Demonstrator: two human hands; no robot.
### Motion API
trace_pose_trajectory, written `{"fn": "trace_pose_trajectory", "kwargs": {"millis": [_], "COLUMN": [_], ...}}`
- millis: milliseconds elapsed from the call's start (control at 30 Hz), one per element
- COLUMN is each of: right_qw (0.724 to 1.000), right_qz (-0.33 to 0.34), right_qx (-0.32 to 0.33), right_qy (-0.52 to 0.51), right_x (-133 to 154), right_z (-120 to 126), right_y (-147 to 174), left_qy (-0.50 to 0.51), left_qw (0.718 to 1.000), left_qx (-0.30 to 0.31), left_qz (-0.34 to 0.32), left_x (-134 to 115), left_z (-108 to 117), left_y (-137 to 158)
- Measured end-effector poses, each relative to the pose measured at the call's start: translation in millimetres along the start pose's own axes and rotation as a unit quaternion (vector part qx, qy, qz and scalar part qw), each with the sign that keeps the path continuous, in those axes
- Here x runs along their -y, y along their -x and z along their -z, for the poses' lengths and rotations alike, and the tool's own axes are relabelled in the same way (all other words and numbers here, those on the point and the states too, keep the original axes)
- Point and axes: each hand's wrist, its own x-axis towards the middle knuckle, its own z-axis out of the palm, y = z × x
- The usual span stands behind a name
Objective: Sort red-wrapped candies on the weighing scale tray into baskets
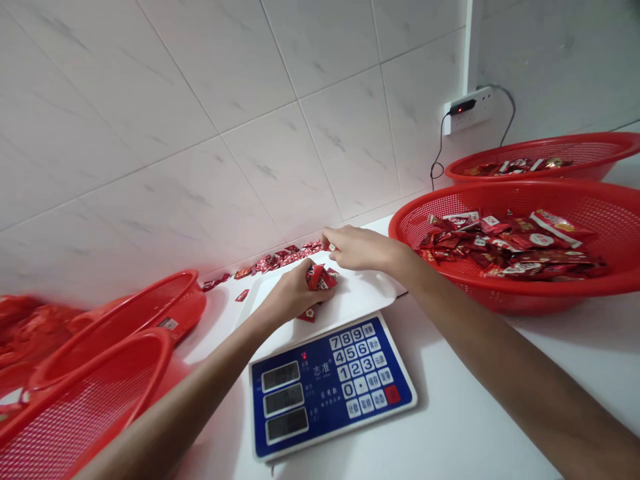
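Note:
My left hand (pixel 287 295) is closed around several small red candy packets (pixel 321 277) above the white pan (pixel 365 297) of a digital scale (pixel 324 400). Another red packet (pixel 307 313) shows just under its fingers; whether it is held or lies on the pan I cannot tell. At the far edge of the pan, my right hand (pixel 354 247) pinches a small red packet (pixel 332 247). Close to its fingertips ends a row of red packets (pixel 280 260) lying along the wall behind the scale.
On the right stand a large red basket (pixel 500 285) full of red packets and a second red basket (pixel 540 175) behind it. Red baskets (pixel 150 373) and red plastic bags (pixel 45 327) are at the left. A power strip (pixel 470 112) with a cable hangs on the tiled wall.

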Motion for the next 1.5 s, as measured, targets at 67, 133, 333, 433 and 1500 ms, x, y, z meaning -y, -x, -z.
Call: {"fn": "trace_pose_trajectory", "kwargs": {"millis": [67,133,333,433,1500], "right_qw": [1.0,0.999,0.972,0.956,0.95], "right_qz": [0.014,0.029,0.032,0.041,0.098], "right_qx": [-0.001,0.002,0.018,0.034,0.09], "right_qy": [-0.011,-0.037,-0.232,-0.289,-0.282], "right_x": [-1,-2,-6,-2,24], "right_z": [-2,-3,-8,-10,2], "right_y": [-1,-3,-8,-10,16], "left_qy": [0.027,0.058,0.28,0.415,0.532], "left_qw": [1.0,0.998,0.946,0.88,0.811], "left_qx": [-0.001,-0.016,-0.156,-0.223,-0.236], "left_qz": [-0.001,-0.001,0.042,0.056,0.06], "left_x": [1,4,23,28,30], "left_z": [0,1,27,41,11], "left_y": [2,5,17,27,71]}}
